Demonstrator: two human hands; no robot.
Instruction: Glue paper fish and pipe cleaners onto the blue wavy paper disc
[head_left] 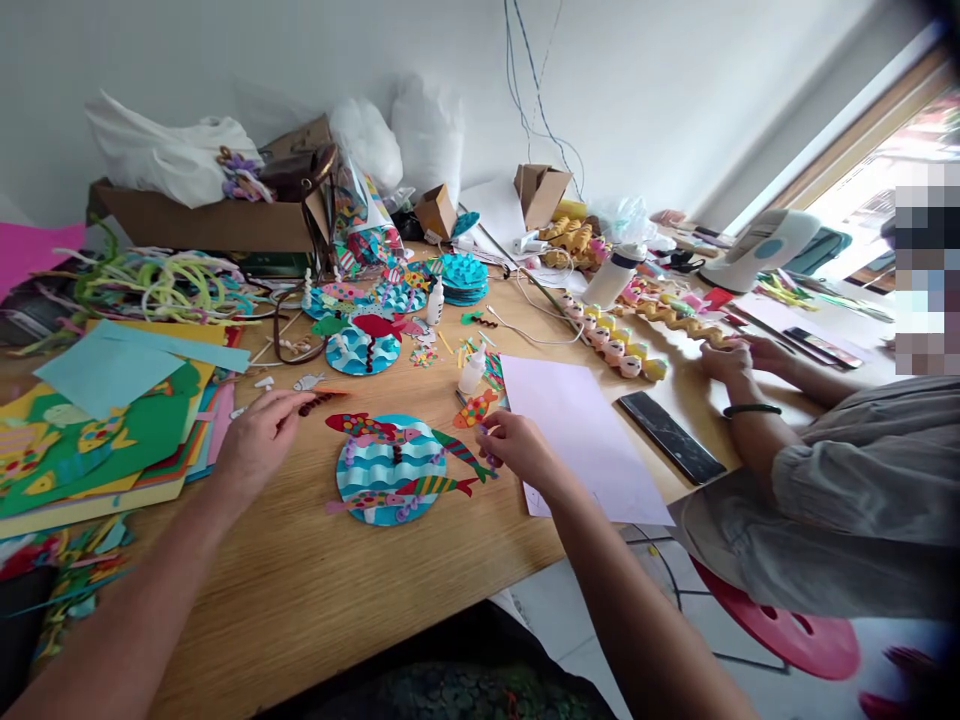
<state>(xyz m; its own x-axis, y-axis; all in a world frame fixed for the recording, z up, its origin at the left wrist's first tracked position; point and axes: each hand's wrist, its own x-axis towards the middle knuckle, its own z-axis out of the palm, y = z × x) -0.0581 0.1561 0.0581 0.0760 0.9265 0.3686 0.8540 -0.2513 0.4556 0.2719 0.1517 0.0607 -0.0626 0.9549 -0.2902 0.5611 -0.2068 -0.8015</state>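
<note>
My left hand [262, 440] is closed at the fingertips around the end of a dark brown coiled pipe cleaner [320, 403]. A thin orange-red piece lies along that coil. In front of me is a round blue plate [390, 462] with wavy paper strips and several paper fish fixed on it. My right hand [521, 448], at the plate's right side, pinches a small purple curled pipe cleaner [491, 458], partly hidden by the fingers. An orange spotted paper fish [475, 409] is right beside those fingers. A striped green fish [461, 455] reaches over the plate's edge toward them.
Coloured paper sheets [112, 430] and pipe cleaners [165, 285] lie at left. A glue bottle [472, 370], a lilac sheet [581, 435] and a black phone [670, 437] are to the right. Another decorated plate [364, 350] sits behind. A co-worker's hands [727, 360] hold a carton strip.
</note>
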